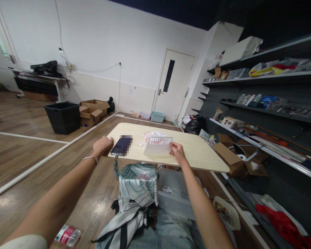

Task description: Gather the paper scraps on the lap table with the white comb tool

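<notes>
My left hand (101,145) is curled into a loose fist at the near left edge of a light wooden table (202,152), just beside a dark phone (121,145) that lies flat there. My right hand (176,151) pinches the right edge of a translucent plastic sheet (157,148) that carries a row of small red-and-white pieces along its far side. Behind the sheet lies a small heap of white and pink bits (153,135). A bracelet circles my left wrist.
A patterned bag (136,193) and a clear plastic bin (173,193) sit under the table by my knees. A black tub (63,117) and cardboard boxes (92,111) stand at the left. Shelves (269,103) run along the right wall. A bottle (67,235) lies on the floor.
</notes>
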Motion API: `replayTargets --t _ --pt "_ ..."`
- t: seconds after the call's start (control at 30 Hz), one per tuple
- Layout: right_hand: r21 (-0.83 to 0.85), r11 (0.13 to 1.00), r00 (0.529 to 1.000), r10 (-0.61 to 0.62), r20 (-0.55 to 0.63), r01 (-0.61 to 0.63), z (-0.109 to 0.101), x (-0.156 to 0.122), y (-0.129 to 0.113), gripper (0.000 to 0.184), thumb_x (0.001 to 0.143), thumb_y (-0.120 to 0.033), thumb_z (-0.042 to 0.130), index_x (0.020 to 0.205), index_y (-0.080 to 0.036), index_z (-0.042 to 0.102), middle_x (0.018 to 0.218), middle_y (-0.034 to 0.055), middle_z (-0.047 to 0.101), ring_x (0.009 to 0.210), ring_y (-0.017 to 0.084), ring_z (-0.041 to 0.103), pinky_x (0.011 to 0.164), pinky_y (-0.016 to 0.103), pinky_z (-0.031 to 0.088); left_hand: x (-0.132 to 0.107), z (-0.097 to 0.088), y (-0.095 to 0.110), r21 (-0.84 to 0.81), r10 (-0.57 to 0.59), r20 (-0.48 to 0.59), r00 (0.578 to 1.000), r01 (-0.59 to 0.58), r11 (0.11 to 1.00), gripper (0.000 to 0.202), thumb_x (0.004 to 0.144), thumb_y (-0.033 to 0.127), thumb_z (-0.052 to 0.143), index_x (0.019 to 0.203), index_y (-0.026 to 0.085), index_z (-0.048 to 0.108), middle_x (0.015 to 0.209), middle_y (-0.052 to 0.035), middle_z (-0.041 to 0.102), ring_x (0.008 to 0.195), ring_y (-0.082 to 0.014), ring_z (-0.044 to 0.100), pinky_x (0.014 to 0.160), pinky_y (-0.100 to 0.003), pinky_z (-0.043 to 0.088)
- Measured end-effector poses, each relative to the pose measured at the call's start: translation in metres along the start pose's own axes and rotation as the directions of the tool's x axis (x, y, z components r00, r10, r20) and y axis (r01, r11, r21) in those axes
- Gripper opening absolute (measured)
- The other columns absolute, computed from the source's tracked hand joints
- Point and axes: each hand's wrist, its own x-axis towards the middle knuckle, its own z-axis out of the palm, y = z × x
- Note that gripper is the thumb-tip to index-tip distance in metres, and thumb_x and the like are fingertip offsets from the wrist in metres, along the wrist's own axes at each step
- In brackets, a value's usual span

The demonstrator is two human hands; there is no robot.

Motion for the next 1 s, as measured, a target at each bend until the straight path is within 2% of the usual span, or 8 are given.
replayTargets --t 0.13,0.33,0.53,0.8,1.0 --pt "-0.002 1.0 0.999 -0.007 0.039 0.007 0.0014 -0.0011 -0.0025 0.051 0.066 -0.068 0.081 0.069 -0.021 0.062 0.055 -0.0054 0.051 0.044 0.009 0.04 0.046 0.026 0.043 -0.0006 -0.0005 0.0004 -0.007 -0.005 -0.005 1.0 0.005 1.0 0.069 0.095 0.052 0.033 0.129 0.003 0.067 0.122 -0.0299 0.072 0.114 -0.0431 0.069 0.09 -0.048 0.053" --pt "-0.007 1.0 1.0 -0.015 0.025 0.016 0.0025 -0.0016 -0.0035 0.053 0.065 -0.07 0.08 0.069 -0.02 0.064 0.057 -0.0044 0.052 0.044 0.009 0.038 0.043 0.026 0.039 0.0011 0.0014 -0.0002 -0.013 -0.001 -0.018 1.0 0.001 1.0 0.068 0.094 0.053 0.035 0.127 0.004 0.069 0.119 -0.0307 0.072 0.113 -0.0429 0.07 0.089 -0.047 0.053" --pt "-0.002 1.0 0.999 -0.024 0.046 0.024 0.0047 -0.0035 -0.0065 0.052 0.063 -0.069 0.083 0.068 -0.021 0.063 0.057 -0.0041 0.053 0.046 0.009 0.041 0.045 0.026 0.042 0.0018 0.0008 -0.0003 -0.016 -0.003 -0.013 1.0 0.003 1.0 0.069 0.093 0.053 0.035 0.128 0.003 0.069 0.119 -0.0312 0.072 0.112 -0.0429 0.07 0.088 -0.047 0.053" --pt "0.006 1.0 0.997 -0.001 0.073 0.001 0.0028 -0.0035 -0.0086 0.056 0.057 -0.07 0.087 0.065 -0.02 0.063 0.051 -0.0038 0.051 0.045 0.01 0.042 0.044 0.026 0.034 0.0015 0.0019 -0.0008 -0.013 -0.004 -0.018 1.0 0.004 1.0 0.069 0.093 0.052 0.035 0.127 0.003 0.069 0.12 -0.0311 0.072 0.112 -0.0427 0.07 0.088 -0.047 0.053" --pt "-0.031 0.999 0.992 -0.005 0.126 0.009 0.0034 -0.0038 -0.0078 0.057 0.056 -0.072 0.086 0.06 -0.021 0.06 0.05 -0.0048 0.048 0.045 0.011 0.041 0.045 0.027 0.033 0.0034 0.0034 -0.0019 -0.01 0.002 -0.018 1.0 -0.003 1.0 0.069 0.093 0.053 0.034 0.126 0.003 0.069 0.119 -0.0314 0.072 0.111 -0.0427 0.07 0.086 -0.047 0.053"
